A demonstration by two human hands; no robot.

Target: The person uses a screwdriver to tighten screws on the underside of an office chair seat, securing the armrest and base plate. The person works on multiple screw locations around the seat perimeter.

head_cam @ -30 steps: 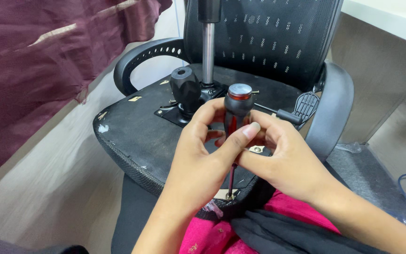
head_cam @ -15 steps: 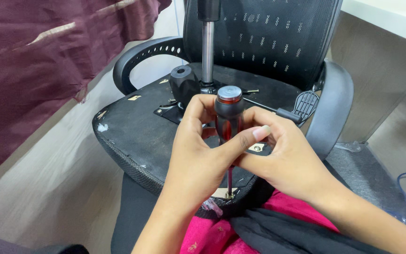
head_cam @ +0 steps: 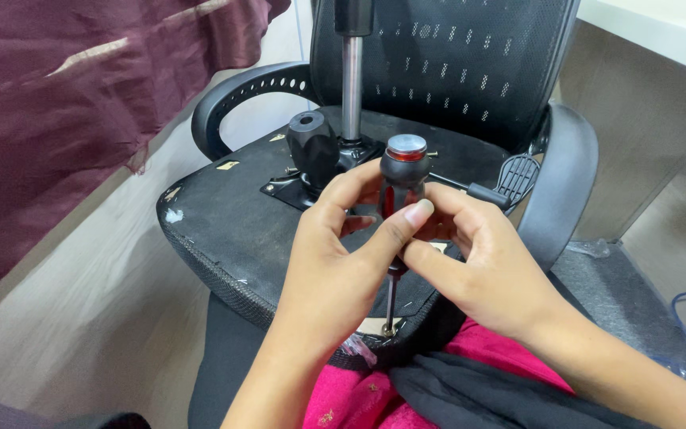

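Two hands close on one upright screwdriver [head_cam: 402, 179]: the left hand [head_cam: 343, 262] wraps its thumb and fingers around the black-and-red handle, and the right hand [head_cam: 482, 266] pinches it from the other side. Its shaft drops to a screw [head_cam: 388, 328] at the near edge of the overturned office chair's seat underside [head_cam: 224, 230]; the tip's seating is too small to judge. Palms hide the lower handle. The gas cylinder [head_cam: 351, 79] is cut off above.
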